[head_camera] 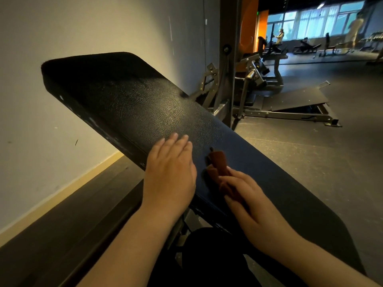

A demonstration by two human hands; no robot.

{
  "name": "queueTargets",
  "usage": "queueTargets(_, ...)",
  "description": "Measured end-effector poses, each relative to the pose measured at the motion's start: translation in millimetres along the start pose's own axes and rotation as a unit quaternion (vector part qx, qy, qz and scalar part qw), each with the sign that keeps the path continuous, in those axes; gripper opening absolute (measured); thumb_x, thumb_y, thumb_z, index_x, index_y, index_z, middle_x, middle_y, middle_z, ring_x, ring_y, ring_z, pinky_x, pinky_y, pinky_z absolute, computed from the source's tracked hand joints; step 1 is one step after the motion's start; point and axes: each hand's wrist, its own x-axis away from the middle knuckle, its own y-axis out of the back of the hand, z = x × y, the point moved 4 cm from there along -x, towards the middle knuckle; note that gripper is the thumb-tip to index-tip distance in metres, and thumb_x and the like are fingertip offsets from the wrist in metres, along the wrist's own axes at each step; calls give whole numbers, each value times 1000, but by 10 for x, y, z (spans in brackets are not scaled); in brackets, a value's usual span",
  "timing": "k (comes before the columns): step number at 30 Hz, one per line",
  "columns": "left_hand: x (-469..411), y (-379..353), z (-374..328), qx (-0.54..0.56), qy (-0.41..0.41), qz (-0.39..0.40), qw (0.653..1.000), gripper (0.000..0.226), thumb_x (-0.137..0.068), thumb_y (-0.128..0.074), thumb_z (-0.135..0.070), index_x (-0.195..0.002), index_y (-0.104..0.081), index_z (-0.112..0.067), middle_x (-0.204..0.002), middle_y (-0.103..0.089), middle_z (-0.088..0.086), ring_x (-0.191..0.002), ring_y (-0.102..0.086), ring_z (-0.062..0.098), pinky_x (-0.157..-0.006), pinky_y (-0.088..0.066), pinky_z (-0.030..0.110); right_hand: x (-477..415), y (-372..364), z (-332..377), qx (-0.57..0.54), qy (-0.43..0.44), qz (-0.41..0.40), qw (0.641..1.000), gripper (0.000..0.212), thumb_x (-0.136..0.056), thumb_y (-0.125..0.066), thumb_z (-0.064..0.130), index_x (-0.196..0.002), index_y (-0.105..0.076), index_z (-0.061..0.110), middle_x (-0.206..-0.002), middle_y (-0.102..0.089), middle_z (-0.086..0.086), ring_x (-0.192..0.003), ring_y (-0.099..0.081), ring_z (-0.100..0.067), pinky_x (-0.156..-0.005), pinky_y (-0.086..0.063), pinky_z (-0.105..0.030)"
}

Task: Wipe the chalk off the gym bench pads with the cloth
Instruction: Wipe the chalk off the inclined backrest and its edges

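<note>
Left hand [170, 172]: flat, palm down, fingers straight, pointing to 12 o'clock.
Right hand [248, 201]: fingers curled, gripping the cloth [217, 162], pointing to 10 o'clock.

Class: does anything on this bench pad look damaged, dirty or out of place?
Pale specks dot the left side edge of the bench pad, odd against the black; chalk or wear, I cannot tell.

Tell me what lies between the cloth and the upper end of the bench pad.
Only the left hand, flat on the bench pad just left of the cloth that the right hand grips; the pad ahead is bare.
</note>
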Motion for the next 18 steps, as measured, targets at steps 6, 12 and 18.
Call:
queueTargets(6,224,85,-125,149,35,-16,988,50,-98,-31,-33,-144,-52,-27,-153,-44,-11,-147,-26,5,-125,-11,39,-292,-36,97,-25,-60,-106,992,46,-101,-52,23,-129,-43,58,-151,-25,36,-147,-20,0,-123,-25,-44)
queueTargets(12,439,172,60,325,117,-85,935,45,-100,-31,-36,-140,-53,-37,-155,-28,-33,-147,-15,-7,-123,-19,45,-595,-258,626,11,123,-23,992,45,-103,-51,21,-144,-48,36,-154,-29,29,-147,-16,6,-126,-5,-27)
queueTargets(18,412,307,149,328,149,-107,927,53,-91,-30,-55,-144,-32,-50,-155,-22,-36,-145,-19,-10,-120,-27,42,-810,-339,899,-153,94,-25,983,41,-104,-49,19,-134,-55,48,-143,-48,29,-140,-38,0,-121,-28,-43)
